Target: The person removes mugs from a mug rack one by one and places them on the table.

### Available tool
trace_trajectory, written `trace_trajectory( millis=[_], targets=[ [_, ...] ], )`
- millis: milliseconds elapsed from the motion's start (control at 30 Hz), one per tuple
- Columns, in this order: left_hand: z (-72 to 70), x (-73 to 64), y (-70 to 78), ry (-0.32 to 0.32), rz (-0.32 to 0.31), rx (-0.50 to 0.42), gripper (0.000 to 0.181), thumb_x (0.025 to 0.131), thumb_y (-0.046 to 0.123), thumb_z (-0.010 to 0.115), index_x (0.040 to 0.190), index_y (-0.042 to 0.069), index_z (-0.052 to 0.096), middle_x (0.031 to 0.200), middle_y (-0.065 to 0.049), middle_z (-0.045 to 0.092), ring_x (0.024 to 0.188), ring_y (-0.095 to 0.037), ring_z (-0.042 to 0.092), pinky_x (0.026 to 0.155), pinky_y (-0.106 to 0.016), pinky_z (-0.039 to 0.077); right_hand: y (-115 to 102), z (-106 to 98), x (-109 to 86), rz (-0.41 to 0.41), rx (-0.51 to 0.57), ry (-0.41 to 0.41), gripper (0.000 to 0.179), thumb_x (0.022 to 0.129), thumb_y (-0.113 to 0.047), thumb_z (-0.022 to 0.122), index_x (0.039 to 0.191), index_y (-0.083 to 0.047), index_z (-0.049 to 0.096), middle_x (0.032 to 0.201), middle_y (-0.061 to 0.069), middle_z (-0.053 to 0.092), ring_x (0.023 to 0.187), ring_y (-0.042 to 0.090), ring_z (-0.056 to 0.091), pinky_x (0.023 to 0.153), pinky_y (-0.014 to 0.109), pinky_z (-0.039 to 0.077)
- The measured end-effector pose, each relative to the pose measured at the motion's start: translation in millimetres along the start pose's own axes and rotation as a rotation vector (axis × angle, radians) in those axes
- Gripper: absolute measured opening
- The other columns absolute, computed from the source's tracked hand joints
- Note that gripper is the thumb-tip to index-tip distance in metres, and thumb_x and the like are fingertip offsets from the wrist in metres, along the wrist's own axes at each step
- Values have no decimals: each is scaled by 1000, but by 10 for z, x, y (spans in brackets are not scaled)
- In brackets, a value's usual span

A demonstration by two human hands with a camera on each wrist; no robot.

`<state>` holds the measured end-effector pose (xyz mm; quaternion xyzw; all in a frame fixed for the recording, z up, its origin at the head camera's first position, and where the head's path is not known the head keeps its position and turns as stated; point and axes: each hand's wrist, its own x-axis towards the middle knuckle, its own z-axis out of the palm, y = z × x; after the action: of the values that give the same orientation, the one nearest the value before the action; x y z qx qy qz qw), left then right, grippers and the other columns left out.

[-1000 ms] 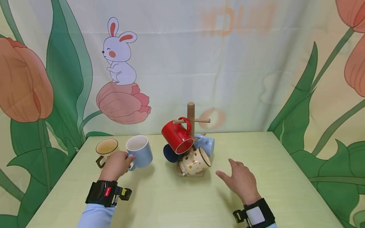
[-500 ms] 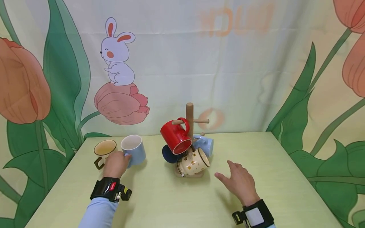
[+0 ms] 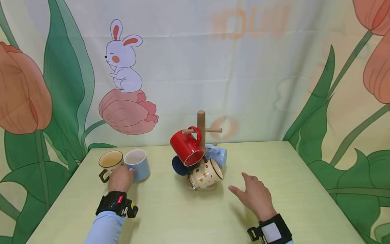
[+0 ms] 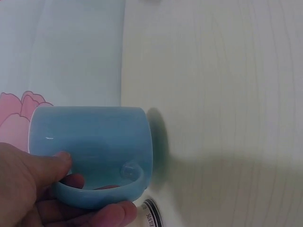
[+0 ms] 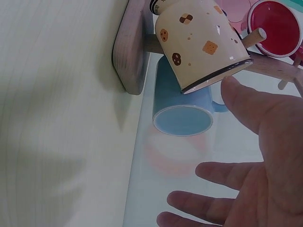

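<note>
My left hand (image 3: 121, 179) grips the handle of a light blue mug (image 3: 141, 166), which is upright at the table's left side. In the left wrist view my thumb and fingers wrap the handle of that blue mug (image 4: 94, 127), its base close to the tabletop. Right beside it stands a cream mug with a brown rim and handle (image 3: 106, 164), partly behind my hand. My right hand (image 3: 255, 196) hovers with spread fingers to the right of the mug rack, holding nothing. In the right wrist view its thumb overlaps near the rim of a patterned cream mug (image 5: 201, 45).
A wooden mug rack (image 3: 201, 118) stands mid-table. On it hang a red mug (image 3: 187, 145), a dark blue mug (image 3: 180, 166), a patterned cream mug (image 3: 207, 174) and another light blue mug (image 3: 220, 156). A printed curtain (image 3: 259, 84) rises behind the table's back edge.
My left hand has moved the light blue mug leftward and down, next to the cream mug. My right hand stays nearly where it was. The view has shifted slightly.
</note>
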<state>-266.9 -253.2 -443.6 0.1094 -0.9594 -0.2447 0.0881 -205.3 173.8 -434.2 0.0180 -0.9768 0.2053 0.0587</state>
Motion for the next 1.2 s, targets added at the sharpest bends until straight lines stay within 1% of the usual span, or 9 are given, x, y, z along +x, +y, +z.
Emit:
trace_trajectory(
  millis=[167, 233, 333, 467, 600, 800, 967, 1067, 1200],
  targets=[
    [41, 26, -22, -4, -39, -1, 36, 97, 18, 60, 95, -18, 64, 86, -28, 64, 74, -39, 61, 63, -48, 47, 0, 16, -10, -3, 1, 3, 76, 89, -52, 68, 137, 5, 52, 128, 31, 57, 111, 47, 58, 85, 59, 49],
    [68, 32, -32, -18, -61, -5, 36, 97, 18, 60, 96, -18, 64, 86, -27, 64, 75, -39, 60, 65, -48, 47, 4, 25, -13, -6, 2, 2, 76, 89, -53, 67, 137, 5, 52, 127, 31, 57, 110, 47, 58, 84, 59, 49],
    [112, 32, -52, -29, -85, -10, 36, 98, 18, 59, 100, -18, 63, 93, -30, 65, 80, -40, 61, 68, -49, 47, 7, 31, -19, -7, 3, 1, 77, 89, -53, 67, 137, 5, 52, 127, 30, 57, 110, 47, 58, 83, 59, 49],
    [136, 31, -51, -29, -73, 4, 37, 98, 16, 58, 104, -20, 62, 102, -35, 64, 88, -46, 63, 74, -53, 48, 6, 27, -25, -3, 5, 1, 77, 89, -54, 67, 137, 5, 53, 127, 30, 57, 110, 47, 58, 83, 59, 49],
    [135, 32, -31, -33, -63, 15, 37, 98, 16, 59, 105, -21, 61, 106, -37, 63, 93, -51, 63, 78, -56, 49, 10, 33, -27, -3, 15, 0, 76, 89, -53, 67, 137, 5, 53, 127, 30, 57, 109, 47, 59, 82, 59, 49],
    [136, 43, -34, -50, -75, 12, 38, 98, 15, 58, 107, -21, 59, 107, -37, 61, 93, -51, 62, 78, -56, 50, 4, 42, -35, -10, 17, -4, 76, 89, -53, 67, 137, 5, 53, 126, 30, 58, 109, 46, 59, 82, 58, 50],
    [129, 46, -37, -63, -84, 5, 39, 98, 17, 58, 109, -21, 59, 104, -36, 62, 85, -45, 62, 73, -52, 49, 0, 48, -32, -3, 16, -9, 76, 90, -53, 67, 137, 4, 53, 127, 30, 57, 110, 46, 58, 83, 58, 49],
    [116, 40, -38, -62, -67, 9, 39, 98, 18, 59, 108, -20, 60, 100, -35, 63, 81, -42, 62, 72, -52, 50, -4, 49, -23, 5, 16, -13, 76, 90, -52, 67, 137, 4, 53, 127, 30, 58, 110, 46, 58, 83, 58, 49],
    [81, 20, -31, -43, -24, 26, 39, 96, 19, 60, 103, -19, 62, 89, -30, 64, 75, -39, 61, 70, -51, 49, -15, 47, -1, 16, 13, -25, 76, 90, -52, 67, 138, 4, 52, 129, 30, 57, 112, 46, 58, 85, 58, 49]
  ],
)
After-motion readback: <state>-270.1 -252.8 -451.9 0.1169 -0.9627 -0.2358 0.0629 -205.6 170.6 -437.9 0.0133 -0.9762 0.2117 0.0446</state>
